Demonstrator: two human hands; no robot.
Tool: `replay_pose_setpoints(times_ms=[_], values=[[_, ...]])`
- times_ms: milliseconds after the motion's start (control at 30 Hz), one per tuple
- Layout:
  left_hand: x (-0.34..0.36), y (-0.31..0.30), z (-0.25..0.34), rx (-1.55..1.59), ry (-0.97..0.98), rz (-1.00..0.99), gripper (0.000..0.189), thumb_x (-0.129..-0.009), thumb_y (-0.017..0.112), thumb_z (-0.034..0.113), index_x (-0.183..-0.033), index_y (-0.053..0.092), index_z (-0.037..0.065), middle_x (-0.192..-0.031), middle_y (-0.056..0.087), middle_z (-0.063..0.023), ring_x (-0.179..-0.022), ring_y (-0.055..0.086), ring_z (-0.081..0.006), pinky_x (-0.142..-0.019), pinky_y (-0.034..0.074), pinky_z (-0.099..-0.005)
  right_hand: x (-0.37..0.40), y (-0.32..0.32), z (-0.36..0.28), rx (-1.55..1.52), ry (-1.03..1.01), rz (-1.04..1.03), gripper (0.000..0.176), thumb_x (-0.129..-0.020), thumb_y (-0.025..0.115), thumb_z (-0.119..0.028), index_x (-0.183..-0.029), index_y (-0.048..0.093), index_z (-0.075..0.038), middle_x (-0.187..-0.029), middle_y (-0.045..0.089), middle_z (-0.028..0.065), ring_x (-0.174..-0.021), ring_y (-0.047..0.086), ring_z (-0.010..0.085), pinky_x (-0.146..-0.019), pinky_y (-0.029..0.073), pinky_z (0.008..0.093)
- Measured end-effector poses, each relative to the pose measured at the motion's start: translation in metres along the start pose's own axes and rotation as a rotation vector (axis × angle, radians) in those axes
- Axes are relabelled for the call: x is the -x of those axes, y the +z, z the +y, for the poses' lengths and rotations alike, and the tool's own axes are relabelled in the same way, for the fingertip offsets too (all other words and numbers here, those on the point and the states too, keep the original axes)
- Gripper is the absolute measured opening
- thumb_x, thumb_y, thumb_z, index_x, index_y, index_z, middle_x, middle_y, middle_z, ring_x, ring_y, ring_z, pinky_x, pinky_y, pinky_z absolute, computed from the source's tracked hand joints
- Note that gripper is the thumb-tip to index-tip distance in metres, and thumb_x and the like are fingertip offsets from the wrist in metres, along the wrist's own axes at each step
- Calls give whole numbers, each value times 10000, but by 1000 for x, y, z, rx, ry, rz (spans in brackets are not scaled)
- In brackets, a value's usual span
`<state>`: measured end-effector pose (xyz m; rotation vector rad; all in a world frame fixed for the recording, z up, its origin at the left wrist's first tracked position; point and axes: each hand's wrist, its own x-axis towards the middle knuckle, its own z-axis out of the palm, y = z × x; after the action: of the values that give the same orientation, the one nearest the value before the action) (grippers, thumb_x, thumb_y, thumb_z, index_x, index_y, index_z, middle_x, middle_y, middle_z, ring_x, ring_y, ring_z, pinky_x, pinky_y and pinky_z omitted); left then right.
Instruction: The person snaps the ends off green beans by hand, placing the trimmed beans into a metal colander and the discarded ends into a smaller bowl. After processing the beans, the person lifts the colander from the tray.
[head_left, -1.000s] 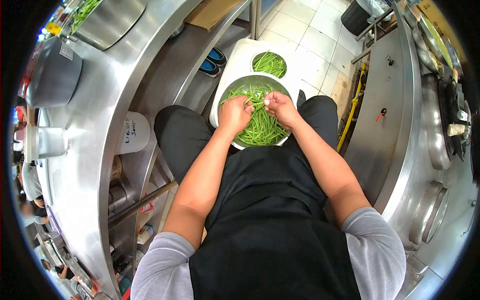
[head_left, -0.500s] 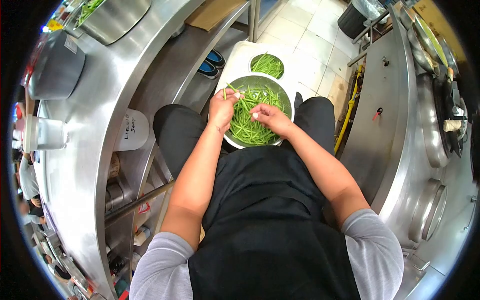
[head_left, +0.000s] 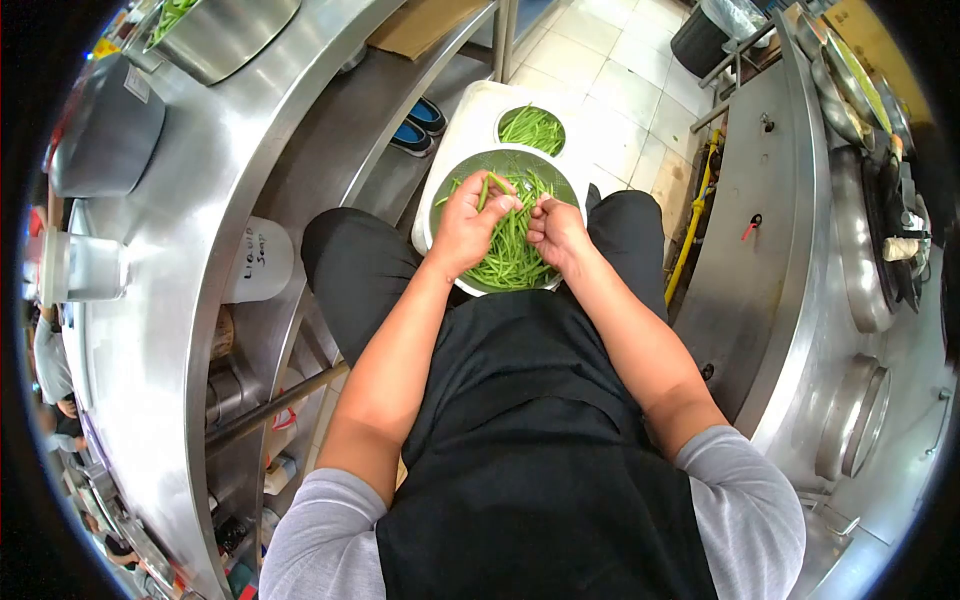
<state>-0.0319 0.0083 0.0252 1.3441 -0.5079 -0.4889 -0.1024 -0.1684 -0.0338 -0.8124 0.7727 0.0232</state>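
Note:
Above a large metal bowl (head_left: 437, 180) heaped with green beans (head_left: 503, 262), my two hands are close together. My left hand (head_left: 468, 230) is closed around a few green beans (head_left: 484, 192), which stick up between its fingers. My right hand (head_left: 558, 232) is closed in a pinch, its fingertips just to the right of the left thumb, at what looks like the end of a bean; the fingers partly hide it. Just beyond the big bowl, a smaller round metal container (head_left: 564, 134) holds more green beans (head_left: 532, 130).
The containers stand on a pale board or stool (head_left: 465, 125) between my knees. To the left runs a steel counter (head_left: 190, 240) with a grey bin (head_left: 110, 130) and a large pot (head_left: 225, 40). A liquid soap tub (head_left: 262, 262) stands below. Pans (head_left: 862, 240) line the right side.
My left hand has moved right over the bowl, and my right hand has risen slightly to meet it. The right fingers have curled into a tighter pinch.

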Motion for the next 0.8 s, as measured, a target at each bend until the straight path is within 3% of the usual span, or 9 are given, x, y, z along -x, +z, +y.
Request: replay_pose_setpoints(times_ms=[100,167,200,300,433,467,600,700,800], values=[[-9,-16,-21,45,49,111,105,-975,583,18,-1072,577,60,-907,609,-19,-830,615,-135,-858,523,-288,1,0,5,327,-107,134,76,-999,619,-130,-1048,622,-72,-855,601,37,-647,548,172,-581,456,334],[-11,-43,-26,314,-256,206,94,-947,499,41,-1013,554,79,-892,591,-37,-801,584,-136,-807,528,-280,-1,-5,13,1113,-871,196,188,-904,708,-60,-1076,631,-45,-946,629,108,-841,645,284,-756,529,403],[-14,-49,-25,363,-269,248,102,-919,448,64,-966,532,97,-894,597,-73,-802,599,-162,-747,520,-308,6,-1,7,1196,-850,164,284,-835,757,-24,-1098,655,-58,-1075,631,163,-1062,629,376,-931,516,444],[-18,-43,-27,507,-265,467,106,-918,457,48,-966,537,99,-903,610,-99,-808,623,-195,-718,501,-340,5,8,10,1417,-1052,71,311,-822,757,-30,-1118,696,-104,-1101,617,156,-1090,611,380,-936,515,450],[-20,-37,-28,349,-304,392,87,-914,484,38,-920,544,100,-952,625,-101,-815,613,-195,-702,481,-339,-2,8,20,1615,-960,61,236,-792,748,-1,-1002,761,-106,-1032,616,142,-1060,600,374,-915,503,473],[-20,-34,-30,327,-295,411,77,-935,508,63,-885,551,103,-832,585,-37,-657,524,-123,-598,433,-292,-5,7,18,1572,-1010,65,160,-801,755,-31,-944,767,-102,-1018,616,140,-1036,595,370,-902,500,470],[-19,-30,-18,331,-446,389,105,-1000,549,142,-933,611,91,-619,366,87,-465,308,-50,-445,283,-262,11,19,-1,1455,-1168,51,140,-815,763,-104,-955,765,-108,-1007,609,144,-1011,590,365,-908,488,469],[-19,-23,-12,235,-441,385,140,-1036,555,175,-1022,652,74,-617,356,90,-472,318,-46,-454,289,-257,7,6,14,1737,-1008,-67,139,-815,763,-100,-953,750,-107,-1004,608,148,-1014,593,369,-903,486,471],[-22,-26,-30,197,-414,381,199,-1050,531,158,-1151,671,60,-741,517,30,-534,387,-52,-477,332,-252,-6,3,24,1702,-1002,2,159,-808,778,-117,-958,728,-117,-1011,618,140,-1023,604,361,-894,486,480]])
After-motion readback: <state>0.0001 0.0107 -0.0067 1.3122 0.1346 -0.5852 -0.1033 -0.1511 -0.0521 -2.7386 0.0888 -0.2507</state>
